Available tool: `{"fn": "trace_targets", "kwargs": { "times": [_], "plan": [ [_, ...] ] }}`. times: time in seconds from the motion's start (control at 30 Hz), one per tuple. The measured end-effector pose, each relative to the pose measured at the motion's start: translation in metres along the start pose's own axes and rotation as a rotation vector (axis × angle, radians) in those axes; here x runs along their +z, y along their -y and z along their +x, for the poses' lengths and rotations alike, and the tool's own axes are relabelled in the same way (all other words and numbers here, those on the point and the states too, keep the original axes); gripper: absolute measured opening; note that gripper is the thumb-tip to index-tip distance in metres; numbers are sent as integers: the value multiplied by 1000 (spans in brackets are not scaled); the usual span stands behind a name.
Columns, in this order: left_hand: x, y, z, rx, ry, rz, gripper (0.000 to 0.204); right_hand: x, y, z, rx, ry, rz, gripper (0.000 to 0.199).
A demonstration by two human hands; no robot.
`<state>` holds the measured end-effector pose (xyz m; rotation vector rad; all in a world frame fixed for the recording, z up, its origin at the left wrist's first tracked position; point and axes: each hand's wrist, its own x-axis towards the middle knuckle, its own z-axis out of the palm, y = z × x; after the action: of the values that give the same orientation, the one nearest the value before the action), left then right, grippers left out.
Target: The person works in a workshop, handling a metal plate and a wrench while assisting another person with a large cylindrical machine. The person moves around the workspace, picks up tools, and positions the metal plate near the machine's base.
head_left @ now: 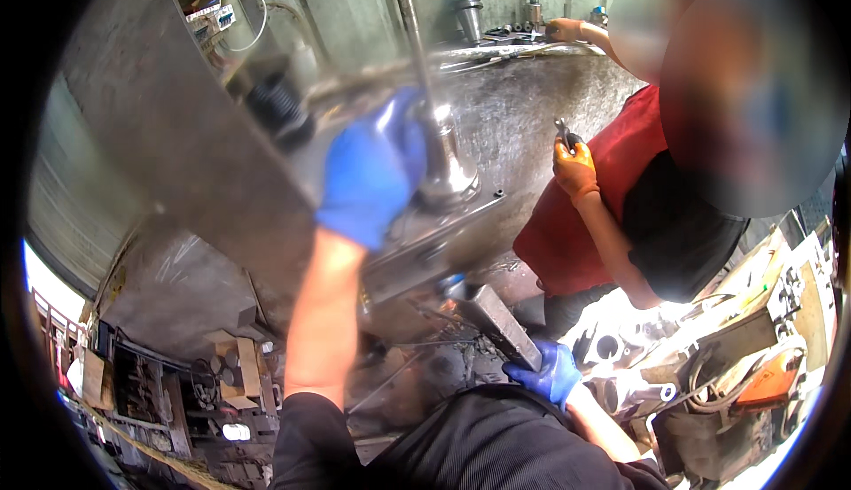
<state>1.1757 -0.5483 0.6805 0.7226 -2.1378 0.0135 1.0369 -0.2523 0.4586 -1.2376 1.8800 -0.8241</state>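
Your left hand (372,171) wraps shut on the steel fitting (443,167) at 12 o'clock, right hand (550,373) at 5 o'clock closed around the flat bar (501,323); brace firmly, likely steadying best.

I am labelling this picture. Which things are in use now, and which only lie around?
In use:
left hand on shiny metal part
right hand holding grey metal block

Lying around:
tool holders on the shelf
wooden blocks below

blue gloves (372,171), orange gloves (576,169), red apron (612,189), grey metal block (501,322)
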Motion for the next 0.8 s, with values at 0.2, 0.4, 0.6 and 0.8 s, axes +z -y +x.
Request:
{"fn": "trace_targets", "kwargs": {
  "times": [0.2,0.4,0.6,0.8],
  "plan": [
    [9,10,-1,138,-5,112,37,-2,-2,-3,-2,1,-14,49],
    [7,9,-3,44,68,75,37,-9,13,-8,103,112,59,54],
    [11,5,-3,-33,71,9,38,-8,4,-15,100,46,77,54],
    [15,8,-3,15,36,-51,35,-9,2,-18,103,18,98,54]
  ]
}}
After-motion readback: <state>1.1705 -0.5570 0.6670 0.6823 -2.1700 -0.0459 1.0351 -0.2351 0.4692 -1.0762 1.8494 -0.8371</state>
